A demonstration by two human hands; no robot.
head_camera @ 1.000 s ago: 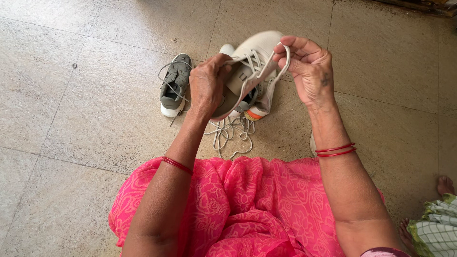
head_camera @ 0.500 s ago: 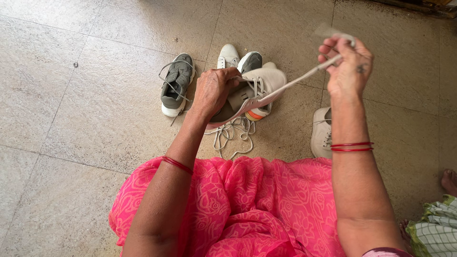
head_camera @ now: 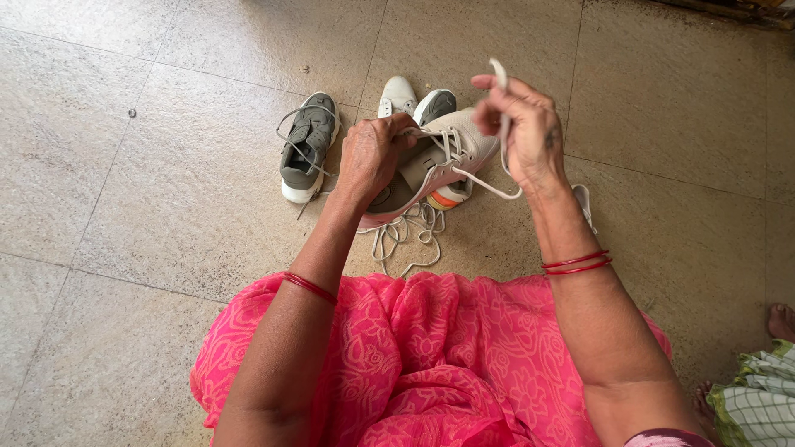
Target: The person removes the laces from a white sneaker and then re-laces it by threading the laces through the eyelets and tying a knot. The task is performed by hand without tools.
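Observation:
My left hand (head_camera: 370, 157) grips a white sneaker (head_camera: 447, 157) by its collar and holds it above the floor, toe pointing away. My right hand (head_camera: 517, 128) pinches the sneaker's white shoelace (head_camera: 484, 184), which sags in a loop from the eyelets up to my fingers; its tip sticks up above my fingers. Both wrists carry red bangles. My pink patterned dress (head_camera: 422, 364) fills the bottom of the view.
On the tiled floor (head_camera: 166, 207) lie a grey sneaker (head_camera: 306, 145), more shoes behind the held one (head_camera: 414, 98), loose white laces (head_camera: 406, 232) and a white shoe (head_camera: 584, 203) partly hidden by my right forearm. Another person's foot (head_camera: 778, 319) and checked cloth (head_camera: 758, 401) show at bottom right.
My right hand pulled the lace out taut to the upper right, then came back toward the shoe, leaving the lace slack. The held sneaker dropped a little lower.

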